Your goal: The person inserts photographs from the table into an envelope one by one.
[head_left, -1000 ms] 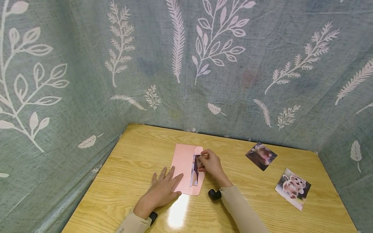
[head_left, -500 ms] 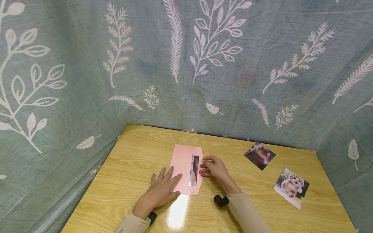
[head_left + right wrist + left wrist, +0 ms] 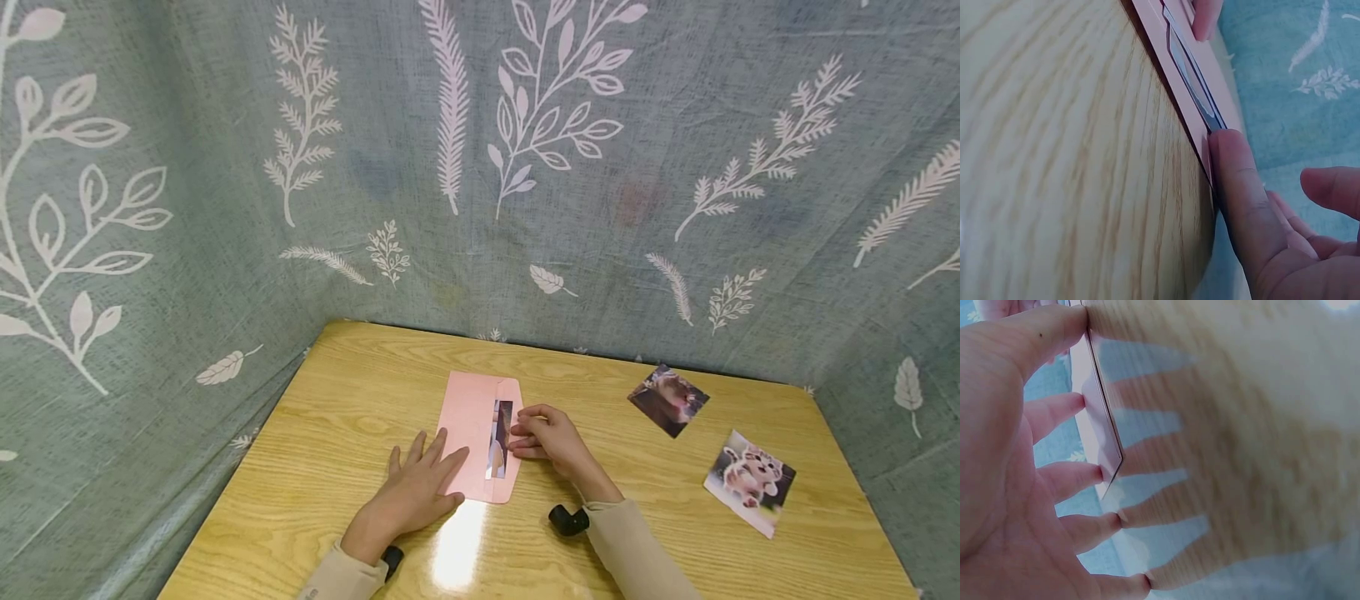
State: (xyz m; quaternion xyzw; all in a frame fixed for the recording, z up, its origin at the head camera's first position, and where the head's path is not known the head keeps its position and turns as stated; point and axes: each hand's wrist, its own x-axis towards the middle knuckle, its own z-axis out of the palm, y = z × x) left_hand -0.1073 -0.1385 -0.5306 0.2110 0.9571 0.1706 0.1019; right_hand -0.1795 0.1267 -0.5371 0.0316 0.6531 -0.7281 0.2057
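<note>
A pink envelope (image 3: 468, 398) lies on the table, its flap unfolded to the right. Photos (image 3: 500, 446) are tucked into it, and a narrow strip of them shows at the mouth. With fingers spread, my left hand (image 3: 420, 493) rests on the envelope's lower left part, the little-finger side on the wood. In the left wrist view its fingertips meet the envelope (image 3: 1099, 419) and tabletop. My right hand (image 3: 551, 442) is over the flap, fingertips at the photos' right edge. The right wrist view shows a finger (image 3: 1238, 169) against the photo edge (image 3: 1191, 78), the thumb held apart.
Two loose photos lie on the right side of the table: a dark one (image 3: 669, 402) near the back edge and an animal one (image 3: 750, 483) closer in. Patterned fabric (image 3: 495, 250) hangs behind the wooden table (image 3: 360, 375) and at its sides.
My right hand has let go of the photo edge, drawn back to the right, then edged left until its fingertips reach the photos. The left hand has stayed in place on the envelope.
</note>
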